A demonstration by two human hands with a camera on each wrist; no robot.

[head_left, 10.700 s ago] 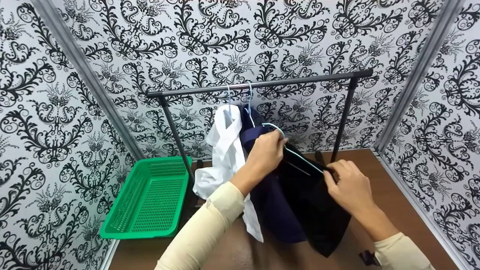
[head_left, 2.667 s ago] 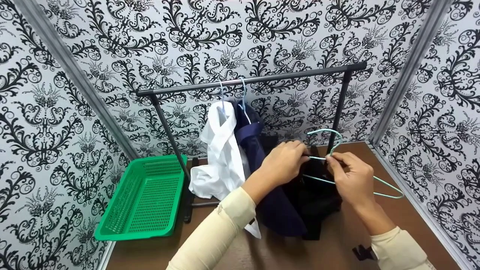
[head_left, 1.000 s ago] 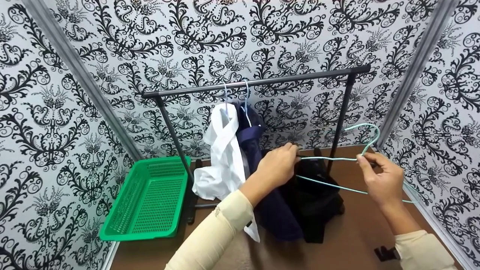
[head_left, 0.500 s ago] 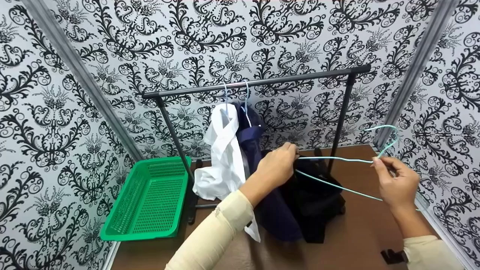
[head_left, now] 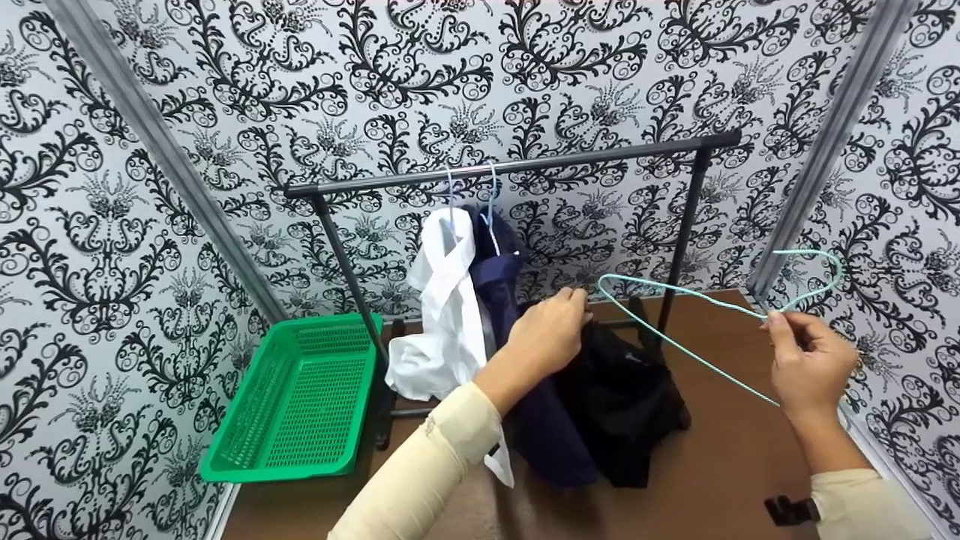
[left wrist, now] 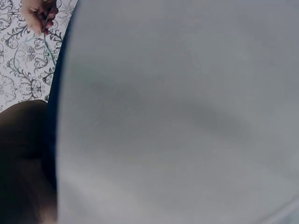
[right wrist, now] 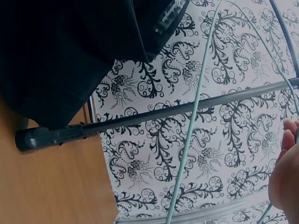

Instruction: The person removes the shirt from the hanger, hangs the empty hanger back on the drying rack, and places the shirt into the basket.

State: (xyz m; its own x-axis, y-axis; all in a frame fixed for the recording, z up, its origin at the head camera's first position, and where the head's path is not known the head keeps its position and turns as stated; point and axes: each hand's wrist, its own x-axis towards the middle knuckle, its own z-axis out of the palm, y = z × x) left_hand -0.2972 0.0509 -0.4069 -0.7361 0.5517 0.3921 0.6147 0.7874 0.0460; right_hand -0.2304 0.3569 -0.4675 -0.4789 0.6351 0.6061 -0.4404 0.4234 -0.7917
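My right hand pinches a mint-green wire hanger at the base of its hook, thumb on top. The hanger is bare and held in the air at the right. My left hand grips the upper edge of a black garment, which hangs bunched below it; its kind is unclear. In the right wrist view, the black garment shows a label inside, apart from the hanger. Pale cloth fills most of the left wrist view, hiding the left fingers.
A dark rack rail bears a white garment and a navy garment on hangers, close beside my left hand. At left stands a green basket. A small black object lies near my right sleeve on the brown tabletop.
Earlier the hanger was inside the black garment. My right hand has drawn it out to the right, and its left end is now free. My left hand keeps the garment nearly in place.
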